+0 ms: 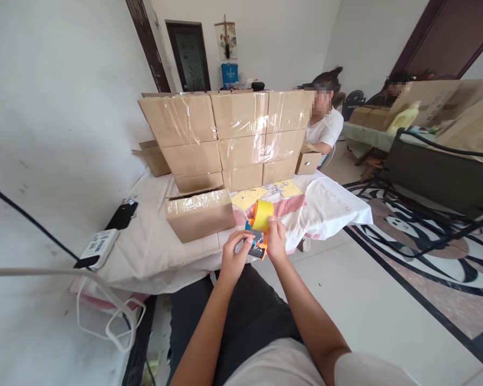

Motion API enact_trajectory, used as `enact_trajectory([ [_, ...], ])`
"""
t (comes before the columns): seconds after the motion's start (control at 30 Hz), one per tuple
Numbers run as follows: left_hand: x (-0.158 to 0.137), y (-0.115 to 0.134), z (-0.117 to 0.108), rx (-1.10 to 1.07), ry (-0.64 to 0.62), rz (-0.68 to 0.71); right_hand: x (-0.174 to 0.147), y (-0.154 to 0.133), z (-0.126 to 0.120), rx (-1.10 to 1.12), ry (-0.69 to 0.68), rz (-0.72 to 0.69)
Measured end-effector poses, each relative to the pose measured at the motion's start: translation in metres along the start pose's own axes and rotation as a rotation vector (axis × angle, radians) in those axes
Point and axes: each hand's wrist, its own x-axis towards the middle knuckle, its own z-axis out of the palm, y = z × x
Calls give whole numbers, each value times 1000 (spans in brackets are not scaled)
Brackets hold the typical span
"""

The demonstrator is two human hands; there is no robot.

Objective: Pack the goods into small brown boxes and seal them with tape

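Observation:
A tape dispenser [256,236] with a yellow and orange roll hangs over my lap, just off the front edge of the table. My right hand [277,241] grips it by the right side of the roll. At its lower blue and orange end, my left hand [235,251] is closed with thumb and fingers pinched together; whether they hold the loose tape end is too small to tell. On the table, left of my hands, stands a cardboard box [201,214] with clear tape along its top and a dark gap at the back edge.
A wall of stacked taped boxes [241,139] stands across the table [145,236]. Behind it on the right sits a person in a white shirt [326,128], beside an open small box [308,161]. A black phone-like object [121,215] and white power strip [100,247] lie left.

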Motion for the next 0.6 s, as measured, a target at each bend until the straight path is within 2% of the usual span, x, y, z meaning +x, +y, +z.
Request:
enact_trajectory([
  [0.1, -7, 12, 3, -70, 79, 10, -16, 5, 1, 86, 6, 11],
  [0.2, -18, 28, 8, -23, 179, 57, -21, 7, -7, 2, -45, -65],
  [0.27, -27, 36, 13, -28, 213, 49, -16, 6, -13, -115, -73, -161],
  [0.37, -39, 39, 20, -100, 203, -6, 7, -3, -20, -184, -35, -259],
  [0.43, -44, 35, 24, -135, 183, -33, 28, -11, -21, -139, 26, -245],
  [0.53, -48, 25, 28, -147, 163, -89, 56, -21, -17, 24, 138, -145],
  [0.6, -49, 17, 27, -135, 174, -129, 65, -25, -13, 110, 134, -77],
])
